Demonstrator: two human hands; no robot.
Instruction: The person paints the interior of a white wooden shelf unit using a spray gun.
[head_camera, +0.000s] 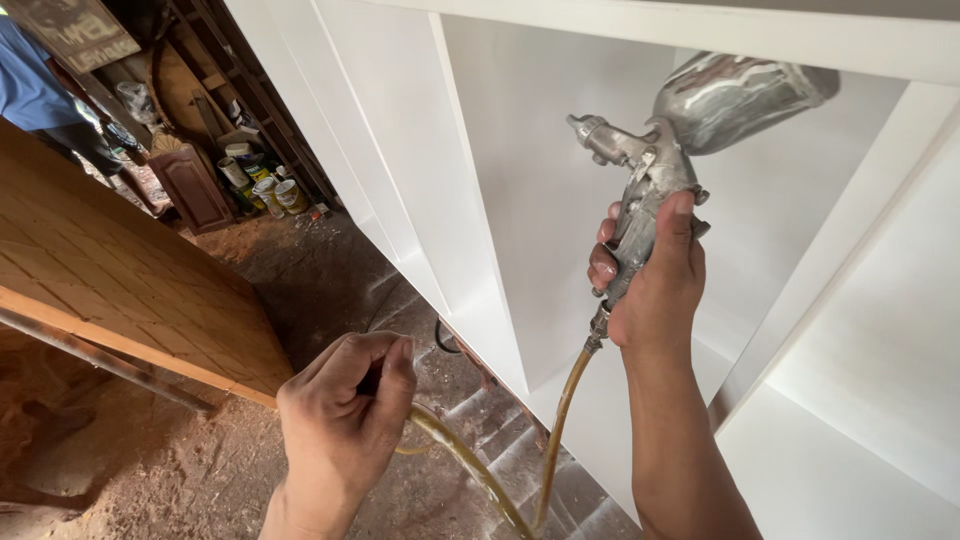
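Both of my hands are busy and apart. With my right hand (655, 285) raised, fingers wrapped round the grip, I hold the spray gun (650, 170) up at the white cabinet (520, 180), its metal cup (735, 95) tilted above; what is inside I cannot tell. Lower down, my left hand (345, 425) is fisted on the yellowish hose (470, 465). Paint tins (268, 190) stand well away on the dusty floor (310, 280).

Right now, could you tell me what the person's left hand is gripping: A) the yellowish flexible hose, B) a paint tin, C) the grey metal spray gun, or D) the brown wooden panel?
A: the left hand is closed around the yellowish flexible hose, while the right hand holds the grey metal spray gun.
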